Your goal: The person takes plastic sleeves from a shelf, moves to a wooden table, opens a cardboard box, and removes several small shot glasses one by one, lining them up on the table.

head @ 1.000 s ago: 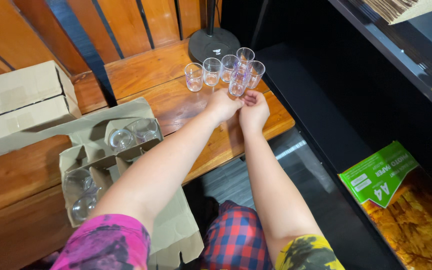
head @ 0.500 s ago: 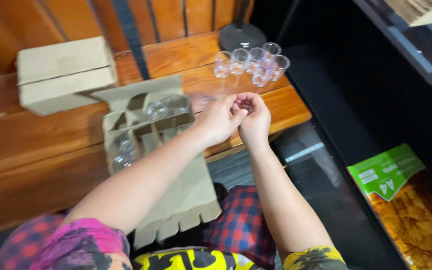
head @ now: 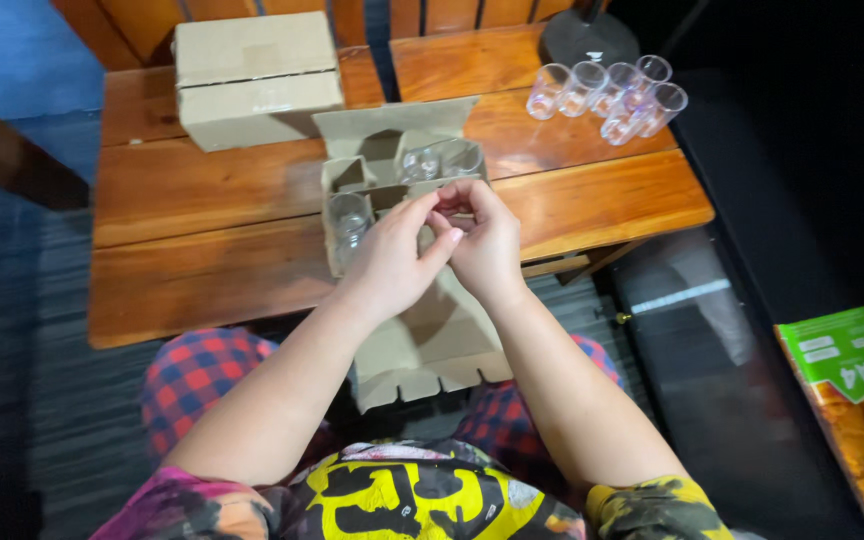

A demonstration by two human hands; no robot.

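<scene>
Hanging over the near edge of the wooden table (head: 202, 270), a long flap of the open divided carton (head: 392, 190) is seen at lower centre. Above it, the left hand (head: 392, 262) and right hand (head: 484, 245) are pressed together over the carton's front compartments, fingers curled; whether anything is pinched cannot be told. Three glasses are left inside. Bare tabletop is offered at left. Farther up, a closed cardboard box (head: 255, 75) and five clear glasses (head: 607, 90) are set near the far edge.
</scene>
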